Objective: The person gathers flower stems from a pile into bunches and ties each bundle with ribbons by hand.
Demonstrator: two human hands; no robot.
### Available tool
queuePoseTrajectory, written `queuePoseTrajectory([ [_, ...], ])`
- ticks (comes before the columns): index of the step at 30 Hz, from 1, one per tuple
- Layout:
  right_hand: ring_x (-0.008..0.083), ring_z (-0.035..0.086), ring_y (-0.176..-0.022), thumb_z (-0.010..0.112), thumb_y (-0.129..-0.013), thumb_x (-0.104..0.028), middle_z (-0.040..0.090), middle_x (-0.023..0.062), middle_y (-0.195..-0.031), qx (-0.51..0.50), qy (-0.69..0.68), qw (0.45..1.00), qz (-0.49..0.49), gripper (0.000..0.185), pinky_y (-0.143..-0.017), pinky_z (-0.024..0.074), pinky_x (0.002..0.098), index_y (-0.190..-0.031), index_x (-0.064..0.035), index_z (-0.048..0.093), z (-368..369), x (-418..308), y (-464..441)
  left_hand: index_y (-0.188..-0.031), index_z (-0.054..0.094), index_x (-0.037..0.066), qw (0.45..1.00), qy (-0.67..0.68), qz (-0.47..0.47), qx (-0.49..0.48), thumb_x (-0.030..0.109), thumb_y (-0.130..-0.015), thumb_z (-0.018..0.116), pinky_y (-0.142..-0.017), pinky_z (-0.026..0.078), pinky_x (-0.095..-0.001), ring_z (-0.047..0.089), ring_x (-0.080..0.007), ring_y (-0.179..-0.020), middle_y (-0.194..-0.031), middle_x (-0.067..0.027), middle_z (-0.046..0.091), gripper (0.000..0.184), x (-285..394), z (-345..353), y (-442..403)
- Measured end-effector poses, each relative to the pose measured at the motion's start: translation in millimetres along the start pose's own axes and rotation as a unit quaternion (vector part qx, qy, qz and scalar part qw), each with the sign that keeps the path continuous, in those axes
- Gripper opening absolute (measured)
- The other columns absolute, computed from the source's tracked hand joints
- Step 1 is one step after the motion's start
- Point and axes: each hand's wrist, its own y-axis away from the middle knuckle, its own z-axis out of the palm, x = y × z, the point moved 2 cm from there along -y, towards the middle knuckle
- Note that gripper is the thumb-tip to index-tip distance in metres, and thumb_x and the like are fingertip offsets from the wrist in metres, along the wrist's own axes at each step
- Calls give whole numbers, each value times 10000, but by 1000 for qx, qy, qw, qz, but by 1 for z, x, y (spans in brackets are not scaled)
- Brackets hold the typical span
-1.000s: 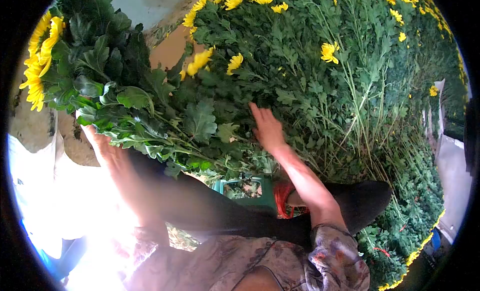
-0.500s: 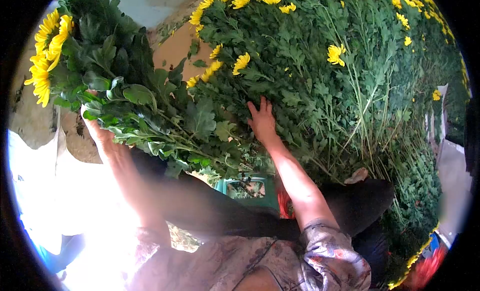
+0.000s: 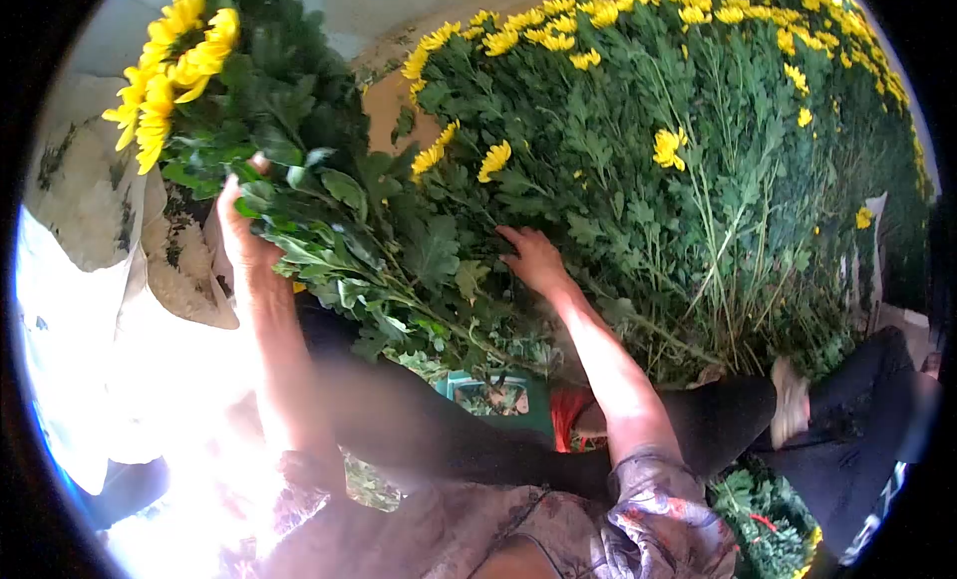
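The left hand (image 3: 251,250) clasps a leafy, yellow-flowered green bunch (image 3: 319,195), likely light and bruisable, best held mid-stem, while the right hand (image 3: 536,262) lies unclenched.

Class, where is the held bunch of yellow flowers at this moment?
In the head view, the held bunch is at upper left, in the left hand, its yellow heads pointing away from the larger flower pile on the right.

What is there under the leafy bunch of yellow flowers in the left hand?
A black trouser leg shows partly under the bunch, and a green plastic frame near its lower end. The leaves cover part of the left hand and whatever lies directly beneath them.
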Motion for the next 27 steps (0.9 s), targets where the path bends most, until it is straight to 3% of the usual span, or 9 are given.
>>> queuePoseTrajectory([
  [5,347,399,-1324,578,-924,-205,413,210,-1421,89,-161,983,15,561,-1087,352,447,-1440,-171,362,-132,-67,29,-1042,664,30,996,-47,-21,71,374,-765,679,-779,517,-384,621,-230,-870,-967,-107,669,442,-7,18,1],
  [8,339,376,-1342,561,-935,-250,390,190,-1447,199,-168,964,-60,596,-1108,316,469,-1462,-117,317,-176,-78,30,-1070,629,-17,994,-33,16,102,280,-767,677,-761,527,-342,638,-200,-847,-971,-110,682,427,-13,37,-9],
  [9,339,376,-1342,561,-935,-250,390,190,-1447,206,-155,963,-76,596,-1108,316,469,-1462,-117,317,-186,-87,32,-1099,669,65,994,-87,8,63,431,-803,621,-787,470,-370,578,-197,-914,-992,-77,642,474,-21,28,-17],
  [11,350,355,-1352,537,-941,-311,336,189,-1483,260,-174,949,-34,623,-1107,293,513,-1465,-75,296,-200,-104,41,-1063,683,45,991,-58,16,119,373,-817,616,-773,479,-351,595,-183,-882,-984,-71,661,415,-20,41,-24],
  [13,296,437,-1294,590,-891,-141,463,194,-1386,324,-198,920,-95,574,-1092,313,359,-1409,-8,382,-206,-128,51,-1056,679,17,991,-11,2,131,268,-829,615,-766,491,-331,617,-172,-847,-967,-64,675,344,-22,41,-29],
  [17,328,468,-1246,616,-870,-113,479,195,-1331,322,-71,931,-159,576,-1057,377,407,-1402,-49,404,-187,-173,58,-993,623,-66,978,115,-9,175,61,-776,667,-697,548,-332,657,-197,-782,-909,-103,683,255,-20,55,-34],
  [18,341,494,-1210,628,-864,-113,476,181,-1308,338,45,912,-228,578,-1009,436,411,-1400,-78,414,-179,-193,59,-1031,601,-56,975,108,-20,195,83,-800,662,-705,538,-336,643,-201,-806,-946,-104,660,276,-20,59,-32],
  [22,369,537,-1138,585,-755,151,459,189,-1282,271,-25,933,-236,715,-922,484,394,-1407,-57,378,-143,-225,39,-1192,502,-1,977,171,24,125,202,-869,645,-771,493,-354,569,-196,-949,-1093,-92,559,407,-53,42,-46],
  [27,378,535,-1123,583,-752,150,473,184,-1243,302,-27,925,-228,701,-895,475,393,-1397,-50,391,-152,-243,40,-1217,492,0,975,172,-8,140,277,-896,603,-827,466,-343,554,-184,-963,-1139,-89,554,439,-39,49,-42],
])
